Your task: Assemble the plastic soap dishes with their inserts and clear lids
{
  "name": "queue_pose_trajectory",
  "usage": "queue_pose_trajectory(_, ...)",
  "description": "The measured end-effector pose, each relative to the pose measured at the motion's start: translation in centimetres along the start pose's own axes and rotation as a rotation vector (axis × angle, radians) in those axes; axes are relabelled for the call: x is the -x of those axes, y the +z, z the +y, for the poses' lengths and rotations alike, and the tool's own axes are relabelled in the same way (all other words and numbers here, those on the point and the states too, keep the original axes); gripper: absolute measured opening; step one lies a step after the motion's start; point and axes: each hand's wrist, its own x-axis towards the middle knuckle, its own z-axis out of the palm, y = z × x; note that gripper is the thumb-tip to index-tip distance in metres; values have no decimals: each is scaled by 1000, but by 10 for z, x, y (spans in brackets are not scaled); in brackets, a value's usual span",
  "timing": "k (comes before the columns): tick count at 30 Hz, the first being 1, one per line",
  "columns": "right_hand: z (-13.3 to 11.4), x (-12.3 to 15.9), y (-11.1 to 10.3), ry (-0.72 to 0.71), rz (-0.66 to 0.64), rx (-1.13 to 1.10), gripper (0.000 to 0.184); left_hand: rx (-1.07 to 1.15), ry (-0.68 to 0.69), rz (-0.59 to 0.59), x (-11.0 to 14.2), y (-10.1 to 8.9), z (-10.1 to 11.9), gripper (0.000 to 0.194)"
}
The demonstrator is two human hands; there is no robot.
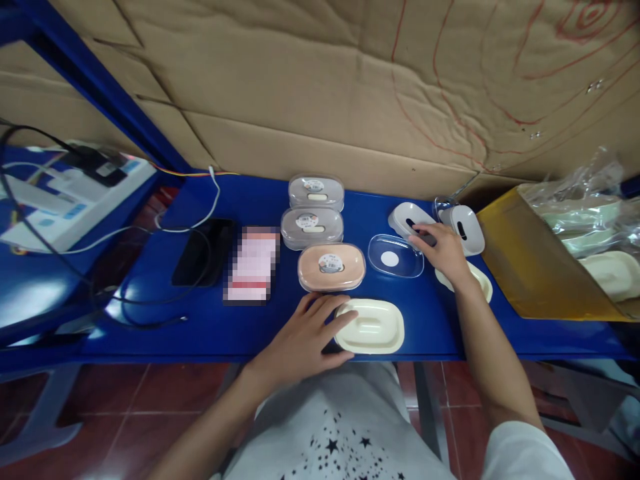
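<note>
My left hand point(320, 333) rests with spread fingers at the left rim of a cream oval dish point(373, 327) near the table's front edge. Toward the back right, my right hand point(440, 247) reaches to a grey-white oval piece with a dark slot point(407, 215), its thumb and fingers close together at the near edge; whether they grip it is unclear. A clear lid with a round white label point(407, 257) lies just left of that hand. Under the right wrist, a second cream dish point(480, 280) is partly covered. Another slotted grey-white piece point(467, 230) stands to the right.
Lidded oval boxes, one peach point(345, 267) and two grey point(295, 230), line up in the middle of the blue table point(280, 327). A dark phone point(205, 253) and a pixelated rectangle point(253, 267) lie left. A yellow-brown carton point(520, 267) stands right, a power strip point(90, 207) far left.
</note>
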Motion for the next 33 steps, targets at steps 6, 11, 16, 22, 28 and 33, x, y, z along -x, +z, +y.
queue_pose_trajectory(6, -3, 1, 7, 18, 29, -48, 42, -2, 1, -11, 0, 0, 0, 55)
queue_pose_trajectory(11, -10, -1, 12, -20, 44, -79, 40, 4, -6, -32, 0, -1, -1, 56)
queue_pose_trajectory(16, -35, 0, -15, -6, 216, -74, 32, 28, -22, -42, 0, -1, -1, 58)
queue_pose_trajectory(22, -91, 88, -58, -279, 185, -212, 27, 89, -86, -84, 2, 1, -3, 87)
queue_pose_trajectory(28, -118, 184, -21, -282, 35, -287, 35, 67, -83, -60, 2, 3, -4, 101)
queue_pose_trajectory(33, -124, 190, 3, -351, -80, -237, 43, 31, -33, -20, 3, 4, -3, 81)
